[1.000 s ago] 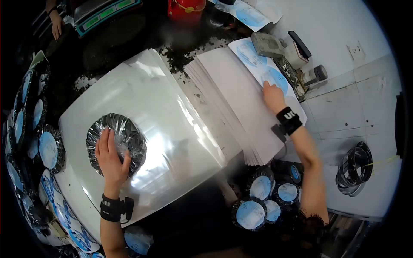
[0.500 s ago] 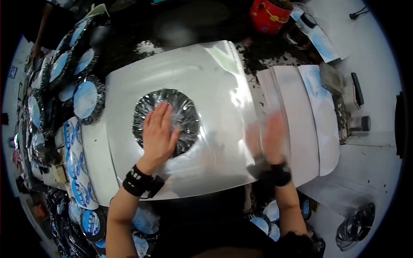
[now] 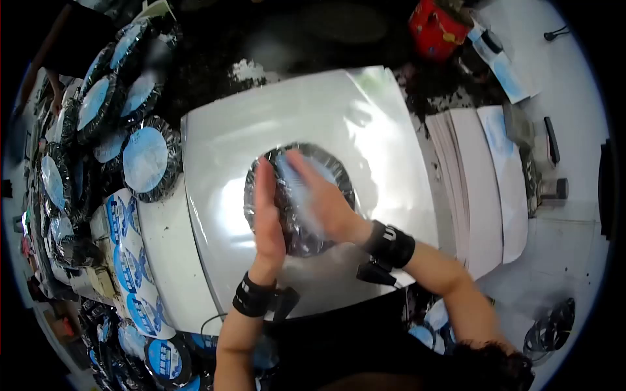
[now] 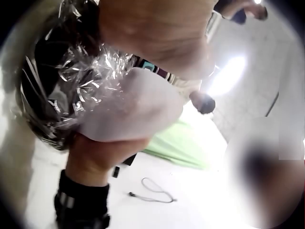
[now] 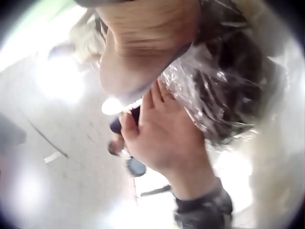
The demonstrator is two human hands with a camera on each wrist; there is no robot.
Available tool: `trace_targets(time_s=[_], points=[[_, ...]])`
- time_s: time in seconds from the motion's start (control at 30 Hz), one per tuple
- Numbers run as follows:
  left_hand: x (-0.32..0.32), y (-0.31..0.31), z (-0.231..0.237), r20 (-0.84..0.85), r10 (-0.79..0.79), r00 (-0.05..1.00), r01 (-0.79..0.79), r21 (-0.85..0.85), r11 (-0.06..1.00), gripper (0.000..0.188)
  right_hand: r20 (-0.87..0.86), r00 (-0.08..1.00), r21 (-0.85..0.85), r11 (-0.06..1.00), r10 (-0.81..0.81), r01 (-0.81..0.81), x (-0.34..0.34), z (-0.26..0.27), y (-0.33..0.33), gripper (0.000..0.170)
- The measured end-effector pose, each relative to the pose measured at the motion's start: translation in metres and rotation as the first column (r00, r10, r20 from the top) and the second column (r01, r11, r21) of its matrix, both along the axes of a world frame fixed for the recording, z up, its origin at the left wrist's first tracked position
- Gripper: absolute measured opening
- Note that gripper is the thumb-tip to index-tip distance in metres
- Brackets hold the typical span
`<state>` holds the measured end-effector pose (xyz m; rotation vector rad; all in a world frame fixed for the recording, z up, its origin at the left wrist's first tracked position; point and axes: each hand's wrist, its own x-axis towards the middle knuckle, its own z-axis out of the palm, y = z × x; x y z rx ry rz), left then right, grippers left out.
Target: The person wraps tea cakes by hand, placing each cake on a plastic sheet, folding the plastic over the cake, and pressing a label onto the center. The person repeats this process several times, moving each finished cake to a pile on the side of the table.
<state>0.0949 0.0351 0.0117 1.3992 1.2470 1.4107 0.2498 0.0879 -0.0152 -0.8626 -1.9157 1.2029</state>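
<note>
A black round cake wrapped in clear film [image 3: 251,192] lies on the shiny sheet [image 3: 261,114]. Above it, my left hand [image 3: 268,218] is turned on edge with straight fingers, its palm toward the right hand. My right hand [image 3: 336,208] also keeps its fingers straight and carries a blurred pale blue round label [image 3: 295,195] along its palm side, between the two hands. From the left wrist, the label [image 4: 138,105] looks whitish and covers much of the right hand. The right thumb is hidden in the head view.
On the right stand a stack of paper [image 3: 473,195] and a label sheet [image 3: 505,182]. Several labelled cakes [image 3: 147,159] crowd the left side, beside a strip of blue labels [image 3: 134,260]. A red bucket [image 3: 437,29] stands at the back right.
My right hand has moved left from the label sheet to over the wrapped cake, bringing a round label. My left hand has turned from lying flat on the cake to standing on edge.
</note>
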Motion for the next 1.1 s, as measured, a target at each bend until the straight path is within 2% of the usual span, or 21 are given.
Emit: trace_targets(time_s=[0.03, 0.07, 0.1, 0.13, 0.17, 0.23, 0.3, 0.33, 0.37, 0.43, 0.47, 0.53, 0.63, 0.73, 0.83, 0.87, 0.9, 0.93, 1.0, 1.03, 1.1], points=[[-0.005, -0.008, 0.001, 0.39, 0.041, 0.92, -0.036, -0.018, 0.999, 0.076, 0.183, 0.983, 0.154, 0.987, 0.026, -0.055, -0.007, 0.01, -0.011, 0.076], [-0.011, -0.014, 0.008, 0.35, 0.158, 0.923, -0.145, -0.062, 0.987, 0.075, 0.361, 0.932, 0.304, 0.943, 0.021, -0.139, -0.013, 0.024, -0.016, 0.075], [-0.017, -0.019, 0.008, 0.267, 0.241, 0.933, -0.248, -0.009, 0.969, 0.067, 0.526, 0.85, 0.43, 0.869, -0.02, -0.246, -0.018, 0.033, -0.017, 0.075], [-0.033, -0.024, 0.021, -0.095, 0.278, 0.956, -0.284, -0.056, 0.957, 0.062, 0.548, 0.835, 0.415, 0.879, -0.037, -0.233, -0.021, 0.033, -0.019, 0.079], [-0.052, -0.031, 0.034, -0.446, 0.26, 0.856, -0.333, -0.091, 0.939, 0.058, 0.572, 0.819, 0.402, 0.885, -0.04, -0.237, -0.022, 0.035, -0.023, 0.081], [-0.059, -0.034, 0.018, -0.444, 0.136, 0.886, -0.32, -0.372, 0.872, 0.047, 0.611, 0.79, 0.407, 0.877, -0.054, -0.254, -0.021, 0.046, -0.02, 0.084], [-0.059, -0.017, 0.015, -0.276, 0.076, 0.958, -0.207, -0.483, 0.851, 0.045, 0.32, 0.945, 0.259, 0.953, 0.065, -0.154, -0.002, 0.048, -0.007, 0.082], [-0.067, -0.02, 0.014, -0.075, 0.096, 0.992, -0.122, -0.591, 0.797, 0.042, -0.084, 0.996, -0.079, 0.997, 0.011, -0.018, 0.017, 0.037, 0.008, 0.076], [-0.079, -0.022, 0.011, 0.129, 0.137, 0.982, -0.015, -0.671, 0.742, 0.039, 0.011, 0.973, 0.092, 0.969, -0.231, 0.229, 0.038, 0.039, 0.03, 0.071], [-0.096, -0.032, 0.026, 0.151, 0.137, 0.979, 0.006, -0.692, 0.722, 0.034, 0.155, 0.817, 0.548, 0.737, -0.556, 0.397, 0.054, 0.055, 0.105, 0.076], [-0.102, -0.036, 0.036, 0.148, 0.136, 0.98, 0.01, -0.712, 0.702, 0.032, 0.207, 0.747, 0.769, 0.577, -0.632, 0.275, 0.06, 0.061, 0.152, 0.082], [-0.1, -0.036, 0.045, 0.182, 0.208, 0.961, -0.026, -0.69, 0.723, 0.031, 0.366, 0.481, 0.905, 0.424, -0.797, 0.015, 0.059, 0.04, 0.24, 0.094], [-0.131, -0.047, 0.041, 0.154, 0.336, 0.929, -0.172, -0.625, 0.761, 0.043, 0.426, 0.585, 0.83, 0.556, -0.69, 0.052, 0.077, 0.001, 0.302, 0.093], [-0.182, -0.04, 0.062, 0.079, 0.497, 0.864, -0.419, -0.435, 0.797, 0.048, 0.241, 0.644, 0.923, 0.377, -0.726, 0.08, 0.095, 0.005, 0.304, 0.08], [-0.304, -0.009, 0.128, -0.256, 0.584, 0.77, -0.604, 0.002, 0.797, 0.04, 0.198, 0.721, 0.936, 0.346, -0.664, 0.062, 0.086, 0.05, 0.238, 0.078], [-0.326, -0.002, 0.149, -0.166, 0.631, 0.758, -0.631, 0.057, 0.774, 0.038, 0.183, 0.761, 0.942, 0.332, -0.622, 0.045, 0.083, 0.054, 0.208, 0.071], [-0.316, 0.002, 0.169, 0.372, 0.609, 0.7, -0.628, -0.084, 0.773, 0.041, 0.192, 0.79, 0.935, 0.354, -0.582, 0.033, 0.078, 0.052, 0.172, 0.064], [-0.304, -0.001, 0.169, 0.282, 0.593, 0.754, -0.592, -0.098, 0.8, 0.042, 0.146, 0.809, 0.903, 0.411, -0.57, 0.126, 0.071, 0.073, 0.144, 0.059], [-0.25, -0.021, 0.153, 0.105, 0.508, 0.855, -0.492, -0.151, 0.858, 0.047, 0.268, 0.862, 0.836, 0.548, -0.43, 0.014, 0.055, 0.053, 0.084, 0.055], [-0.214, -0.037, 0.125, -0.074, 0.411, 0.908, -0.416, -0.259, 0.872, 0.042, 0.382, 0.866, 0.756, 0.648, -0.323, -0.092, 0.051, 0.044, 0.053, 0.058], [-0.157, -0.053, 0.083, -0.053, 0.114, 0.992, -0.126, -0.453, 0.883, 0.039, 0.638, 0.769, 0.503, 0.779, -0.042, -0.375, 0.056, 0.053, 0.009, 0.071]])
